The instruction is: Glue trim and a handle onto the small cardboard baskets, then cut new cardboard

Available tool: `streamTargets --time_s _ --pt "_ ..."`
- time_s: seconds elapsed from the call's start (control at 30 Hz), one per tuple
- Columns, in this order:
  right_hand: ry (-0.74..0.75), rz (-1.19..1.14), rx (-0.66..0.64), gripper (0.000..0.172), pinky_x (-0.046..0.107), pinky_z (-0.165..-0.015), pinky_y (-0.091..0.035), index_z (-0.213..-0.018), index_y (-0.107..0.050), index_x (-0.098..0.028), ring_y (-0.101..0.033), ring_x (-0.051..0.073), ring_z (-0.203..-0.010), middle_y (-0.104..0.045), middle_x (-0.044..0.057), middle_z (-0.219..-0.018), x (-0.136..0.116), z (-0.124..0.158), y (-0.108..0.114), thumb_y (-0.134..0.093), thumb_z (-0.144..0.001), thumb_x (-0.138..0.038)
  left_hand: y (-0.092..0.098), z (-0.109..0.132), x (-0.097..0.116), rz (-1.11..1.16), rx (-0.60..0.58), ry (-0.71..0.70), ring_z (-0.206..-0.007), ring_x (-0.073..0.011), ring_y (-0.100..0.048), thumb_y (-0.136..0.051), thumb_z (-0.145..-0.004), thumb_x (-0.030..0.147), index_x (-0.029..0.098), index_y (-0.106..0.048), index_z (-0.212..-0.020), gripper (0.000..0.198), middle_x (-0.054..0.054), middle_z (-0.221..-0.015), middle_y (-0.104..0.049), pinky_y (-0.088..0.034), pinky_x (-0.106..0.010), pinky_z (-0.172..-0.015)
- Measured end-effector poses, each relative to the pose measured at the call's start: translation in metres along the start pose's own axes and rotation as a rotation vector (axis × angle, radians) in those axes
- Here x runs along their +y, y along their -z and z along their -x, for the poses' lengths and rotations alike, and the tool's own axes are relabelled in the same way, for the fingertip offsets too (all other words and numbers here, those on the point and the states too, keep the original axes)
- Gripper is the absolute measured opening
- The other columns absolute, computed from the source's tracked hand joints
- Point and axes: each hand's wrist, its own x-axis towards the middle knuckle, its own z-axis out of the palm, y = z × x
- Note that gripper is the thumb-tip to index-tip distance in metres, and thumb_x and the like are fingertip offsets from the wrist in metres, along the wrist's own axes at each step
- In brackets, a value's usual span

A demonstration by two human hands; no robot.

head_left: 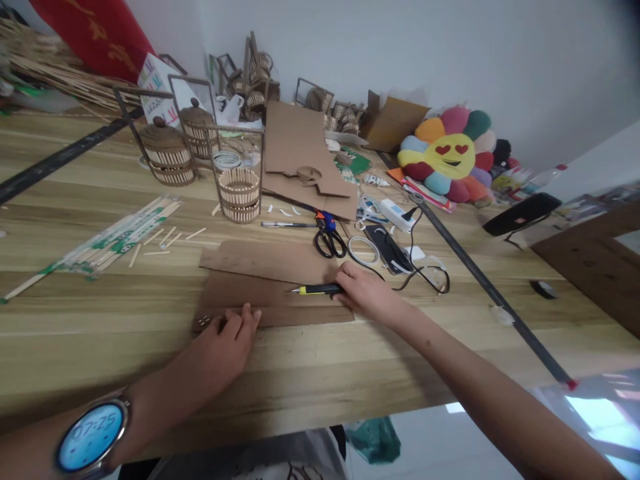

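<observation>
My right hand (pixel 363 290) is closed around a black and yellow craft knife (pixel 316 289), its thin tip pointing left over a piece of brown cardboard (pixel 280 317). A narrower cardboard strip (pixel 273 260) overlaps the far side of that piece. My left hand (pixel 237 333) rests with fingers spread at the near left edge of the cardboard, pressing on it and holding nothing. Beside its fingertips lies a small shiny metal bit (pixel 204 322), too small to name. Black-handled scissors (pixel 329 237) and a pen (pixel 287 225) lie just beyond the cardboard.
Sticks in a plastic wrapper (pixel 120 233) lie at the left, with several loose short ones alongside. Small baskets (pixel 240 193) with tall handles stand behind. Farther right are a phone (pixel 387 248), cables, a power strip (pixel 397 215) and a flower cushion (pixel 453 157). The table's front edge is near me.
</observation>
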Motion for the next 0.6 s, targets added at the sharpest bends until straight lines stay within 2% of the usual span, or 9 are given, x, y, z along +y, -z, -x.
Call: streamTargets --time_s 0.07,0.17,0.23,0.3,0.43,0.6 --pt "-0.044 -0.034 -0.005 0.015 0.035 -0.073 -0.052 -0.106 -0.062 -0.017 -0.066 0.024 -0.083 -0.063 0.014 -0.107 -0.005 0.012 0.005 -0.058 -0.095 -0.026 -0.001 0.0 0.002 -0.002 -0.01 0.006 -0.088 -0.0265 -0.066 -0.062 -0.071 0.008 0.013 -0.072 -0.123 0.054 -0.018 -0.12 -0.072 -0.056 -0.034 -0.069" --pt "-0.15 -0.28 0.074 0.017 0.032 -0.069 -0.052 -0.109 -0.056 -0.019 -0.067 0.023 -0.081 -0.067 0.012 -0.104 -0.012 0.036 0.011 -0.053 -0.097 -0.031 -0.001 0.001 0.002 0.008 -0.021 -0.006 -0.09 -0.0268 -0.066 -0.063 -0.07 0.01 0.012 -0.071 -0.125 0.055 -0.02 -0.122 -0.07 -0.056 -0.034 -0.07" --pt "-0.256 -0.479 0.138 0.021 0.031 -0.067 -0.051 -0.111 -0.052 -0.02 -0.066 0.022 -0.076 -0.068 0.007 -0.091 -0.015 0.054 0.013 -0.052 -0.097 -0.035 0.0 0.001 0.001 0.02 -0.02 -0.007 -0.09 -0.027 -0.066 -0.064 -0.069 0.009 0.011 -0.071 -0.124 0.055 -0.021 -0.121 -0.071 -0.056 -0.034 -0.069" --pt "-0.366 -0.663 0.164 0.023 0.03 -0.064 -0.05 -0.105 -0.053 -0.021 -0.062 0.019 -0.068 -0.064 0.003 -0.079 -0.018 0.072 0.012 -0.048 -0.098 -0.042 0.001 0.0 0.0 0.03 -0.024 -0.006 -0.09 -0.0269 -0.066 -0.064 -0.069 0.008 0.011 -0.072 -0.123 0.055 -0.02 -0.121 -0.071 -0.056 -0.034 -0.07" --pt "-0.598 -1.046 0.173 0.042 0.025 -0.048 -0.043 -0.086 -0.051 -0.022 -0.051 0.013 -0.052 -0.055 -0.002 -0.067 -0.025 0.103 0.003 -0.049 -0.094 -0.063 0.003 -0.002 0.004 0.022 -0.019 0.027 -0.089 -0.0262 -0.068 -0.061 -0.069 0.004 0.01 -0.073 -0.12 0.053 -0.02 -0.117 -0.073 -0.057 -0.034 -0.073" --pt "-0.808 -1.186 0.22 0.053 0.022 -0.041 -0.034 -0.076 -0.055 -0.02 -0.041 0.008 -0.043 -0.054 -0.003 -0.065 -0.035 0.123 -0.011 -0.058 -0.084 -0.073 0.003 -0.008 0.025 -0.053 -0.019 0.154 -0.084 -0.0298 -0.072 -0.061 -0.066 0.001 0.006 -0.076 -0.112 0.048 -0.023 -0.104 -0.075 -0.057 -0.033 -0.063"
